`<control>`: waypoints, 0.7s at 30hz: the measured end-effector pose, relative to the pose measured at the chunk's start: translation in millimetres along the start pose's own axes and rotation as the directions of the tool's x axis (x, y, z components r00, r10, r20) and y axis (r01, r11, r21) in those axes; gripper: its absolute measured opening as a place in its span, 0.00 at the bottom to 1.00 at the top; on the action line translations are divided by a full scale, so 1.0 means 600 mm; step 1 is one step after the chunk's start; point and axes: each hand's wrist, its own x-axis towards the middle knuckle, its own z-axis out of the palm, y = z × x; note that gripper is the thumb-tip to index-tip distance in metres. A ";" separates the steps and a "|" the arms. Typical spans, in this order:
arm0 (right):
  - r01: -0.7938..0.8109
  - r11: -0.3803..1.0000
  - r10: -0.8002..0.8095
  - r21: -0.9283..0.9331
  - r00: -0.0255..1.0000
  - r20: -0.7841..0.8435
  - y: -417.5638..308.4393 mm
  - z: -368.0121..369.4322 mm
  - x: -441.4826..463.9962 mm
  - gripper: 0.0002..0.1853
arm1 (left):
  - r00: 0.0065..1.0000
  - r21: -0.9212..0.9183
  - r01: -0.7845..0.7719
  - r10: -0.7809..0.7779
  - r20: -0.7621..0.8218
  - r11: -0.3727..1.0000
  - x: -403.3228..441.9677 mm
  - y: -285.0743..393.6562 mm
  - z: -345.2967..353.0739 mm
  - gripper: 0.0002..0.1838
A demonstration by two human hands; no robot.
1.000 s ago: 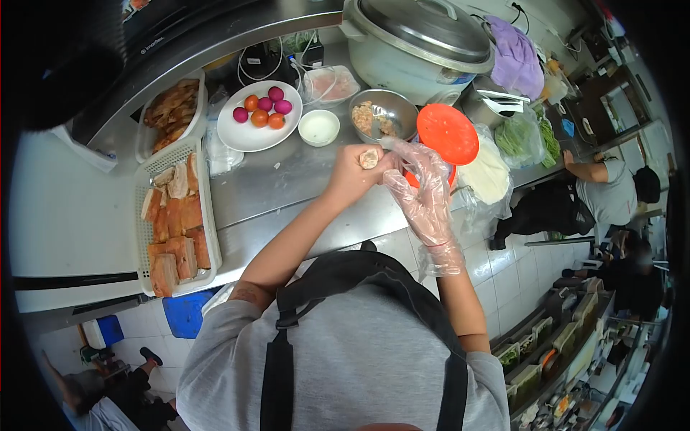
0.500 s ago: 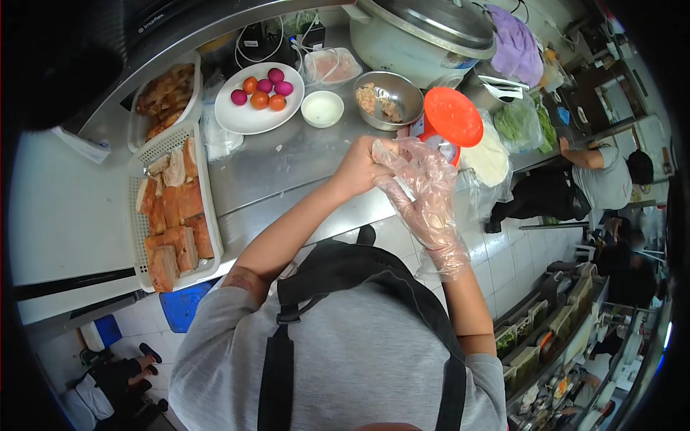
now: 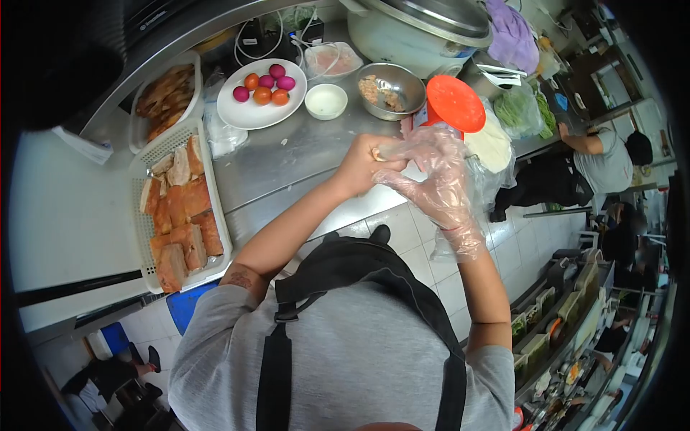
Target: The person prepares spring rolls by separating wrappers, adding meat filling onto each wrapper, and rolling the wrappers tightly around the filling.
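Observation:
My left hand (image 3: 359,167), bare, is closed at the fingertips of the clear plastic glove (image 3: 451,205) worn on my right hand (image 3: 437,171). A small pale bit shows between the left fingers; I cannot make out what it is. The right fingers are curved and parted from the thumb, with a gap showing the counter between them. Just behind the right hand stands a red-orange container with its round lid (image 3: 456,104) raised. Beside it are a steel bowl (image 3: 410,87) with ground meat-like filling and a small white bowl (image 3: 325,102) of pale contents.
A white plate (image 3: 230,111) carries purple eggs and tomatoes. At left, a white basket (image 3: 224,244) holds slabs of roasted pork, with another tub (image 3: 195,100) of browned meat behind. A large lidded pot (image 3: 402,36) stands at the back. A person (image 3: 596,161) works at right.
My right hand has turned slightly, its thumb and fingers now spread wider around a gap. My left hand stays at the glove's fingertips. The view has shifted a little.

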 end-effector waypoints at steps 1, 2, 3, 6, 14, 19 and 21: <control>0.009 1.000 -0.009 -0.026 1.000 -0.008 -0.001 0.002 0.003 0.20 | 0.999 -0.023 0.041 -0.041 -0.014 0.999 -0.002 0.008 -0.001 0.04; 0.018 0.999 -0.019 -0.051 1.000 -0.015 -0.007 0.001 0.007 0.20 | 0.997 -0.003 0.071 -0.071 0.036 0.997 -0.003 0.008 -0.009 0.06; 0.025 0.997 -0.027 -0.075 0.999 -0.024 -0.012 0.000 0.012 0.21 | 0.991 0.019 0.101 -0.102 0.086 0.995 -0.002 0.007 -0.019 0.08; 0.118 0.993 -0.115 -0.023 0.988 0.103 -0.020 -0.007 0.029 0.22 | 0.997 0.091 0.020 -0.026 0.073 0.996 -0.007 0.017 -0.015 0.12; 0.160 0.987 -0.156 -0.017 0.977 0.148 0.009 -0.024 0.032 0.21 | 0.977 0.143 0.099 -0.123 0.175 0.985 0.012 0.041 -0.011 0.14; 0.169 0.985 -0.166 -0.017 0.979 0.116 0.036 -0.030 0.018 0.21 | 0.985 0.093 0.065 -0.079 0.156 0.994 0.021 0.025 0.002 0.14; 0.188 0.982 -0.186 -0.016 0.978 0.099 0.044 -0.034 0.015 0.21 | 0.992 0.050 0.055 -0.061 0.111 0.997 0.025 0.024 0.013 0.13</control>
